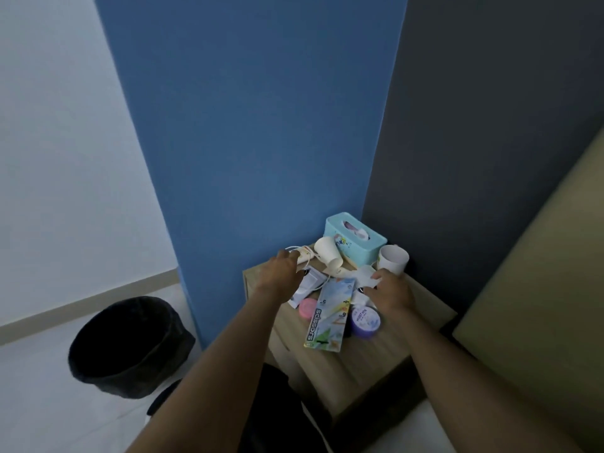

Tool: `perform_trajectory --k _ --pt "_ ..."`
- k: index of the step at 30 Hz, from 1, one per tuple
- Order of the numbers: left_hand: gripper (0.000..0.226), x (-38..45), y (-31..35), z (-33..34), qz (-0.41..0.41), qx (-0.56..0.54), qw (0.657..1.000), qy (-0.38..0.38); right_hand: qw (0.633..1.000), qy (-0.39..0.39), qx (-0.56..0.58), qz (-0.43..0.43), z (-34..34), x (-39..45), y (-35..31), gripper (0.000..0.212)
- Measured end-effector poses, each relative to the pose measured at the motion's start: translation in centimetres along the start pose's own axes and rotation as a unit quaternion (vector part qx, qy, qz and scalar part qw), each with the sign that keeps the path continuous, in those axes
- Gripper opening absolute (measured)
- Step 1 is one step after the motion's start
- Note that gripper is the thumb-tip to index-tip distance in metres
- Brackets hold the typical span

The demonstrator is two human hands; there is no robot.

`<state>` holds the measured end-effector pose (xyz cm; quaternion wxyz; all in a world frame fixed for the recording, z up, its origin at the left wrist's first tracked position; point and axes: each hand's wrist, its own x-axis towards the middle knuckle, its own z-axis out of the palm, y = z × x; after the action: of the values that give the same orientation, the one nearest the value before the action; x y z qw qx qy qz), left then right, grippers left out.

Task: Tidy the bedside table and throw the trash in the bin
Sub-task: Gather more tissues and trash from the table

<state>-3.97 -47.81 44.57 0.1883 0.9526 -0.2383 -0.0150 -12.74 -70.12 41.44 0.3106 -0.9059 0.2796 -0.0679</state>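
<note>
A small wooden bedside table [366, 364] stands in the corner, cluttered. My left hand [281, 273] reaches over its far left edge and pinches a small white tube [305, 254] tangled with a white cable. My right hand [390, 291] rests over crumpled white tissue [366, 276], fingers closed on it. Between my hands lies a long printed packet [330, 313]. A paper cup [328, 253] lies tipped on its side; another cup [392, 258] stands upright at the back right. The black bin [130, 348] sits on the floor to the left.
A teal tissue box [354, 238] sits at the table's back against the blue wall. A pink lid [307, 308] and a purple round tub [366, 322] lie near the packet. A bed edge and tan headboard [539, 289] border the right.
</note>
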Motion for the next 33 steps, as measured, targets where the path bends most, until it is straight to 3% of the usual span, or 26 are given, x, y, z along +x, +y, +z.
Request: perform_trajectory --k 6,12,18,21,25,29,33 --pt "0.053 1.3 -0.4 0.8 0.002 0.035 0.999 0.013 1.000 0.012 -0.005 0.028 0.9 0.7 2.0 0.055" --pt "0.066 5.5 0.4 4.0 -0.035 -0.056 0.998 0.018 0.999 0.025 0.005 0.040 3.0 3.4 3.3 0.076" --pt "0.073 11.7 1.9 6.9 -0.042 -0.088 0.995 -0.005 0.999 0.033 -0.035 0.003 4.7 7.1 4.2 0.083" --pt "0.074 15.1 2.3 8.3 -0.041 -0.089 0.995 -0.003 0.997 0.043 -0.066 -0.023 5.4 8.9 4.7 0.083" --pt "0.069 19.2 2.7 10.2 -0.034 -0.080 0.996 -0.001 0.996 0.001 -0.082 -0.016 6.7 10.0 5.0 0.080" --pt "0.065 22.2 3.0 12.5 -0.027 -0.053 0.998 -0.023 0.997 -0.010 -0.076 -0.013 7.5 10.1 5.2 0.063" --pt "0.073 23.7 2.6 14.4 -0.080 -0.016 0.996 -0.049 0.996 0.001 -0.090 -0.025 8.0 10.2 5.5 0.047"
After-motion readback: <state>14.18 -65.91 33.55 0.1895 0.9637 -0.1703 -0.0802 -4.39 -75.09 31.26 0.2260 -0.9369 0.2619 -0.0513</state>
